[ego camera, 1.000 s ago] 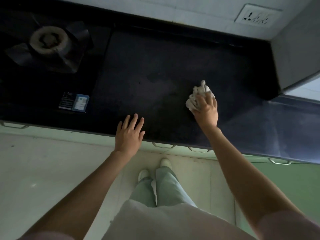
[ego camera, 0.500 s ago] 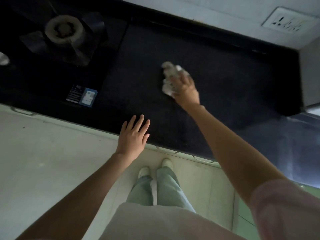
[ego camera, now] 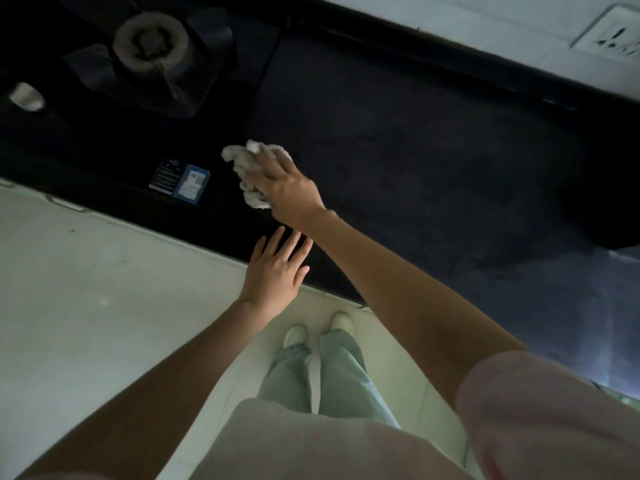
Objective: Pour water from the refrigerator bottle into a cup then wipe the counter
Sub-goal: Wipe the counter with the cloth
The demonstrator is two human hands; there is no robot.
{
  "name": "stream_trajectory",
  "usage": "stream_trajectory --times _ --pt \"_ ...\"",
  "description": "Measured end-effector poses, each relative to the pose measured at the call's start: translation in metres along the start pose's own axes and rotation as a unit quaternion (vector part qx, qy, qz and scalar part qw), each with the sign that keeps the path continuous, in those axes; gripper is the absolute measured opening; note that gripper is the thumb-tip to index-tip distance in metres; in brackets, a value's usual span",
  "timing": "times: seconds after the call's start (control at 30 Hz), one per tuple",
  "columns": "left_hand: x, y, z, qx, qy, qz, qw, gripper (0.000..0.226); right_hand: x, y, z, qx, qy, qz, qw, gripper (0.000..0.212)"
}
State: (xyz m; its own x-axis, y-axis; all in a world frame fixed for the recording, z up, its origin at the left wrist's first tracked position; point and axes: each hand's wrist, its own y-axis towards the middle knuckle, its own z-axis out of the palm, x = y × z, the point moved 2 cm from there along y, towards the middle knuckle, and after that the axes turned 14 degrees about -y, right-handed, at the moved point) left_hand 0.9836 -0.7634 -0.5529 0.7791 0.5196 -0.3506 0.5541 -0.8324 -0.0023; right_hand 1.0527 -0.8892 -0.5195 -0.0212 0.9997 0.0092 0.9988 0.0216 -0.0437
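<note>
A crumpled white cloth (ego camera: pixel 247 169) lies pressed on the dark counter (ego camera: pixel 433 161), bunched under the fingers of my right hand (ego camera: pixel 289 190). That hand grips the cloth near the counter's front, just right of the stove's edge. My left hand (ego camera: pixel 277 271) rests flat at the counter's front edge, fingers spread, holding nothing, just below my right wrist. No bottle or cup is in view.
A gas stove with a round burner (ego camera: pixel 150 41) and a metal knob (ego camera: pixel 26 95) fills the counter's left part; a blue and black label (ego camera: pixel 180 180) sits on its front. A wall socket (ego camera: pixel 616 38) is at the top right. Pale floor lies below.
My right hand has swept the cloth leftward and toward the counter's front, from the right side to beside the stove. My left hand has stayed at the front edge.
</note>
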Motion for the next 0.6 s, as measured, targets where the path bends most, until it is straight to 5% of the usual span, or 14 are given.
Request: stream_trajectory --times 0.3,0.6 --pt "-0.002 -0.001 0.000 0.022 -0.006 -0.024 0.999 0.050 -0.104 -0.014 0.002 0.010 0.051 0.230 0.972 0.071" --pt "-0.002 -0.003 -0.001 -0.009 -0.027 -0.011 1.000 0.033 0.027 -0.006 0.009 0.000 0.065 -0.056 0.996 0.057"
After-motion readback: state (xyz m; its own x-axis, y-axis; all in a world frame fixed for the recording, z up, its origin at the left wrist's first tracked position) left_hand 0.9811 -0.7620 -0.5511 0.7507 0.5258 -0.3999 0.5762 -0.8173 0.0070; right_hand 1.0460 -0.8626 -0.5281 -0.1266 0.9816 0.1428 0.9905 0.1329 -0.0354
